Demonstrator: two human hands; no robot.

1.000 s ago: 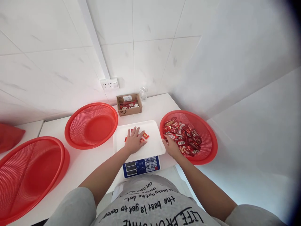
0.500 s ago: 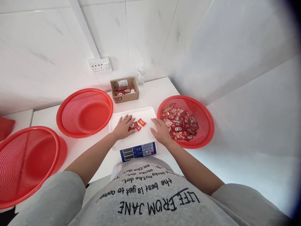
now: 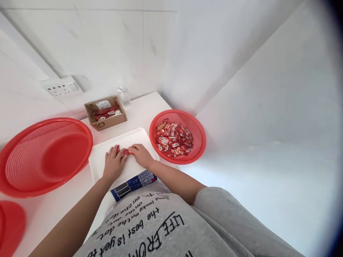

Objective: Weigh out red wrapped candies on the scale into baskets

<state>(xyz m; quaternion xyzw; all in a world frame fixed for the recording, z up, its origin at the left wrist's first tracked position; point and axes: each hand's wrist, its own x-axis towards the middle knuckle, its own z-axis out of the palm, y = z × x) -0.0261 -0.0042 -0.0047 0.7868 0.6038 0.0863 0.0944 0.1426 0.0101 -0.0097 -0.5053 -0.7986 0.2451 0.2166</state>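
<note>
A white scale tray (image 3: 103, 165) sits on a blue-faced weighing scale (image 3: 134, 182) in front of me. My left hand (image 3: 113, 164) and my right hand (image 3: 142, 155) rest on the tray, cupped toward each other around a few small red candy packets (image 3: 126, 152) between them. Whether either hand grips the packets is hidden by the fingers. To the right stands a red mesh basket (image 3: 195, 125) holding several red wrapped candies (image 3: 174, 138).
A large empty red mesh basket (image 3: 45, 155) lies at the left, with another red basket's edge (image 3: 10, 225) at the lower left. A cardboard box (image 3: 105, 113) with red packets and a clear bottle (image 3: 124, 95) stand by the tiled wall.
My right hand left the candy basket and came onto the tray. Both hands closed in on the packets. The camera swung to the right.
</note>
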